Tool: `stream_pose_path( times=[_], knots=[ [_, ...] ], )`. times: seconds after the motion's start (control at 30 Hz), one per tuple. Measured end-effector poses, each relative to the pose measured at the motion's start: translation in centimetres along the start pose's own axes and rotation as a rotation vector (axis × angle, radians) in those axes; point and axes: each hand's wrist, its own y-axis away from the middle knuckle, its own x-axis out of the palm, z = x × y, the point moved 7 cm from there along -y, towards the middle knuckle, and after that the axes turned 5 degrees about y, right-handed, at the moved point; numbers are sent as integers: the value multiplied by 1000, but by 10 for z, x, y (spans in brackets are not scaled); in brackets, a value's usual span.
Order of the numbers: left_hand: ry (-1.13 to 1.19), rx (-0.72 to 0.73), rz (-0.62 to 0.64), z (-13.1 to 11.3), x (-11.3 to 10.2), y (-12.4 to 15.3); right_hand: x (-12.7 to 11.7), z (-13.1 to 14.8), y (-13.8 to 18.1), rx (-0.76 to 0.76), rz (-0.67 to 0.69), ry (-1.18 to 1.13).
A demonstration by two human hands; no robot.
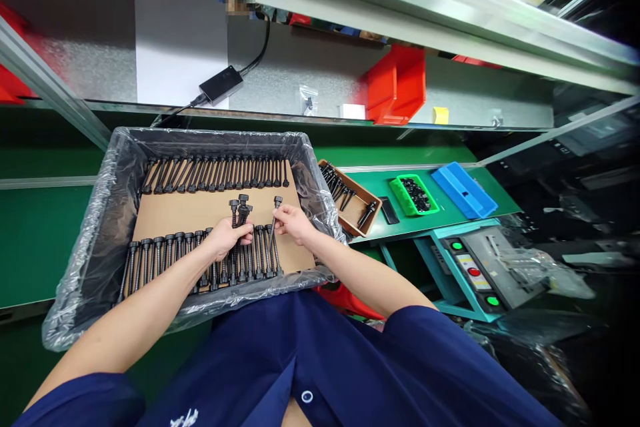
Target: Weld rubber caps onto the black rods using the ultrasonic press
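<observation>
My left hand (230,238) is closed round a small bunch of black ribbed rods with round caps (243,207), held over the front row. To its right, my right hand (293,222) pinches a single black ribbed rod (277,203), its capped end upward. Both hands are above a large bin lined with clear plastic (324,193). On the cardboard sheet (185,213) inside it, a back row of rods (220,172) and a front row of rods (150,260) lie side by side. My left hand and forearm hide part of the front row.
Right of the bin stand a brown box of loose rods (356,221), a green tray of small black parts (399,181) and a blue tray (445,170). A shelf (335,67) with a red bin (396,90) crosses behind. A button panel (473,270) is lower right.
</observation>
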Motion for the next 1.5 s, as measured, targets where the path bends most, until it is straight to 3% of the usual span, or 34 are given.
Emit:
stream_pose_path(
  times=[0.1, 0.17, 0.33, 0.5, 0.6, 0.77, 0.83, 0.9, 0.97, 1.07, 1.17, 1.27, 1.4, 1.5],
  knots=[
    [-49, -8, -8, -3, -2, 0, -27, -17, -10, 139, -32, 426],
    [-69, -25, 33, -3, 1, 2, -30, -36, -14, 242, -3, 588],
    [-75, -81, 66, -1, 7, 7, -12, -61, -16, 275, 65, 640],
    [-35, -63, 88, 2, 8, 6, -17, -47, -9, 214, 98, 703],
    [-38, 13, 145, 0, 12, 5, -15, -25, 2, 89, 84, 589],
    [-48, 20, 239, 0, 22, 11, 36, -8, 26, -5, 279, 58],
    [-33, 15, 237, -1, 23, 11, 43, -4, 28, -7, 253, -58],
    [-11, 10, 161, -2, 16, 8, 31, 5, 26, -51, 170, -73],
    [-14, 14, 61, -3, 6, 3, 6, 21, 22, -180, 81, 76],
    [-64, 48, -22, -6, -3, -2, -23, 40, 22, -405, 25, 592],
    [-65, 35, -34, -5, -3, -3, -34, 26, 20, -362, 38, 1021],
    [-28, 1, -37, -4, 0, -1, -31, 6, 21, -348, 50, 1200],
    [-34, 19, -37, -8, 3, 3, -5, -9, 37, -714, 268, 1480],
    [-29, 28, -17, -10, 4, 4, 3, -30, 45, -845, 476, 1710]
  ],
)
